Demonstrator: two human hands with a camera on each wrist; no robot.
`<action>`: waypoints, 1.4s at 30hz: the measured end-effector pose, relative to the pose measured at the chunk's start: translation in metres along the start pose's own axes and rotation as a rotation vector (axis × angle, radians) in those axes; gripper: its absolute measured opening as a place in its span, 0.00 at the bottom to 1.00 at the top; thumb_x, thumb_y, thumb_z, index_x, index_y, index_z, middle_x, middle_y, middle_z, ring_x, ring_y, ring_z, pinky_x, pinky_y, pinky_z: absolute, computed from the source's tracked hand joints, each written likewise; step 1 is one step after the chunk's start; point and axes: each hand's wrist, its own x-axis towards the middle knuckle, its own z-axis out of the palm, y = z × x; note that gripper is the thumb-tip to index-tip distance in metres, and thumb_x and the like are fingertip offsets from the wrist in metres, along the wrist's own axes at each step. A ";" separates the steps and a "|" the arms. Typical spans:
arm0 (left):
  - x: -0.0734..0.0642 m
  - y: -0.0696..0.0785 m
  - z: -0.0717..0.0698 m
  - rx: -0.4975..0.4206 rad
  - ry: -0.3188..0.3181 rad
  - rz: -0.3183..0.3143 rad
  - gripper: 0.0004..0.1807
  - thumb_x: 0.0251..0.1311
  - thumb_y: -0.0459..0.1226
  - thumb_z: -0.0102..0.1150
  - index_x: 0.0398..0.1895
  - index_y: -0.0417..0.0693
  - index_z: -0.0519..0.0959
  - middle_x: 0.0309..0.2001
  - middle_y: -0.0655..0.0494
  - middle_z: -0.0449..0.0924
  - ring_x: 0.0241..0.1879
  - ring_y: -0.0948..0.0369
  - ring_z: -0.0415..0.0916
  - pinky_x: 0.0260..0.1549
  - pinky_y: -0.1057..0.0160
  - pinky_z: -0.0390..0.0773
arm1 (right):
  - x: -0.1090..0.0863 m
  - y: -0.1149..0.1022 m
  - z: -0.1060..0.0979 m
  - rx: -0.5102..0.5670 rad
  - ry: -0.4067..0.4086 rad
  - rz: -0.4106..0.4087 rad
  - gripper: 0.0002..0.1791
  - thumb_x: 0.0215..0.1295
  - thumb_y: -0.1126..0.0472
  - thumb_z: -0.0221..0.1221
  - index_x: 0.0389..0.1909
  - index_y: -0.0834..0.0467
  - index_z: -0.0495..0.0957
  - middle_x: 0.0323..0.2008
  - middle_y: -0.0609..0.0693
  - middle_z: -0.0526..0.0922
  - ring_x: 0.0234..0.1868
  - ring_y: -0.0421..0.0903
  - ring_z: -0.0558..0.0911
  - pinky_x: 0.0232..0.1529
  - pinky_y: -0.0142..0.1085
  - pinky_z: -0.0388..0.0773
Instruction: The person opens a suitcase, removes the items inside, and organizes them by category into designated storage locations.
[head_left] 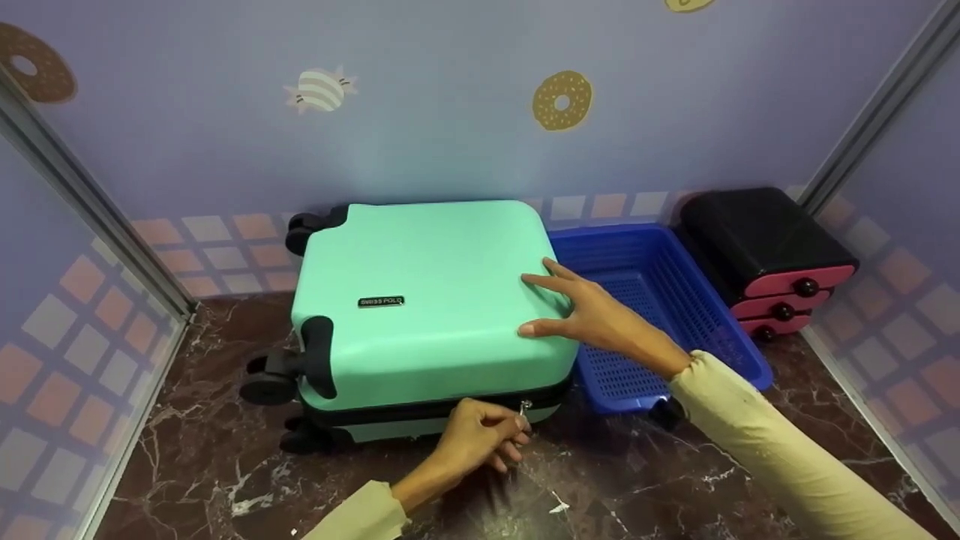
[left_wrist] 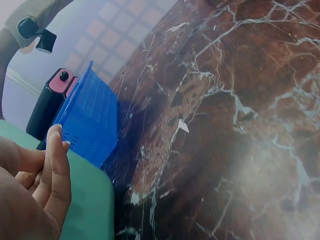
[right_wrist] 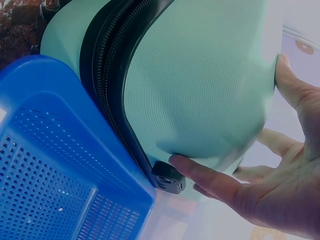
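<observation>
A mint-green hard-shell suitcase (head_left: 420, 262) lies flat on the floor, wheels to the left. My left hand (head_left: 480, 439) is low at its front side, thumb and fingers pinching the silver zipper pull (head_left: 526, 407) near the front right corner. In the left wrist view the fingers (left_wrist: 59, 172) are bent toward the thumb, and the pull is hidden. My right hand (head_left: 596, 311) rests spread on the top right edge of the shell. The right wrist view has its fingers (right_wrist: 212, 177) on the end face, by a small black fitting (right_wrist: 168, 177); the black zipper band (right_wrist: 107, 65) looks closed there.
A blue perforated basket (head_left: 675, 322) stands against the suitcase's right end. Right of it is a black case with pink drawers (head_left: 780, 247). Purple patterned walls (head_left: 450, 135) enclose the back and sides. The floor (head_left: 225, 450) is dark veined marble.
</observation>
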 end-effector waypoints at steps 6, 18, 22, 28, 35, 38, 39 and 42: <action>-0.010 0.000 -0.021 0.029 -0.009 -0.005 0.10 0.71 0.30 0.63 0.44 0.28 0.87 0.36 0.35 0.89 0.22 0.65 0.84 0.19 0.68 0.84 | -0.001 0.000 -0.002 -0.002 0.004 -0.011 0.48 0.64 0.36 0.69 0.81 0.45 0.62 0.85 0.54 0.45 0.83 0.64 0.47 0.76 0.67 0.57; -0.037 -0.003 -0.075 0.113 -0.032 -0.022 0.13 0.73 0.34 0.62 0.48 0.29 0.87 0.37 0.36 0.89 0.27 0.60 0.88 0.24 0.63 0.87 | 0.001 -0.002 0.000 -0.008 -0.006 0.007 0.48 0.62 0.34 0.70 0.81 0.43 0.63 0.85 0.51 0.45 0.84 0.64 0.46 0.77 0.68 0.55; -0.044 -0.002 -0.092 0.143 -0.036 -0.031 0.14 0.74 0.34 0.61 0.49 0.29 0.87 0.37 0.37 0.89 0.27 0.59 0.88 0.24 0.63 0.87 | 0.002 -0.002 -0.001 -0.008 -0.007 0.009 0.48 0.63 0.34 0.69 0.81 0.43 0.63 0.85 0.50 0.45 0.84 0.64 0.46 0.77 0.68 0.54; -0.056 0.001 -0.115 0.166 -0.027 -0.028 0.14 0.72 0.33 0.62 0.49 0.26 0.85 0.37 0.36 0.88 0.27 0.60 0.87 0.24 0.61 0.88 | 0.001 -0.002 -0.002 0.000 -0.009 0.015 0.48 0.63 0.34 0.69 0.81 0.42 0.63 0.86 0.49 0.45 0.84 0.64 0.45 0.77 0.69 0.52; -0.074 0.004 -0.143 0.238 0.016 -0.022 0.14 0.71 0.34 0.64 0.48 0.27 0.86 0.36 0.37 0.88 0.26 0.59 0.87 0.23 0.55 0.88 | -0.001 0.000 -0.004 0.002 -0.003 0.015 0.48 0.63 0.34 0.69 0.81 0.42 0.63 0.86 0.48 0.44 0.84 0.65 0.44 0.77 0.70 0.52; -0.083 0.004 -0.158 0.284 0.023 -0.011 0.14 0.71 0.34 0.64 0.47 0.27 0.86 0.36 0.36 0.88 0.26 0.60 0.86 0.22 0.54 0.88 | -0.001 0.000 -0.004 0.009 -0.004 0.023 0.48 0.62 0.34 0.70 0.81 0.41 0.63 0.85 0.47 0.44 0.84 0.64 0.44 0.77 0.69 0.53; -0.086 0.005 -0.163 0.292 0.023 -0.012 0.14 0.71 0.34 0.64 0.47 0.27 0.86 0.36 0.35 0.88 0.26 0.60 0.86 0.22 0.54 0.88 | -0.001 0.000 -0.003 0.008 -0.005 0.023 0.48 0.62 0.34 0.70 0.81 0.41 0.63 0.85 0.47 0.44 0.84 0.64 0.44 0.77 0.69 0.53; -0.093 0.006 -0.176 0.310 0.019 -0.022 0.14 0.71 0.33 0.63 0.47 0.26 0.85 0.37 0.35 0.87 0.26 0.62 0.86 0.22 0.55 0.88 | -0.001 -0.001 -0.001 0.005 -0.005 0.018 0.49 0.62 0.33 0.70 0.81 0.41 0.63 0.85 0.48 0.45 0.84 0.64 0.45 0.77 0.70 0.53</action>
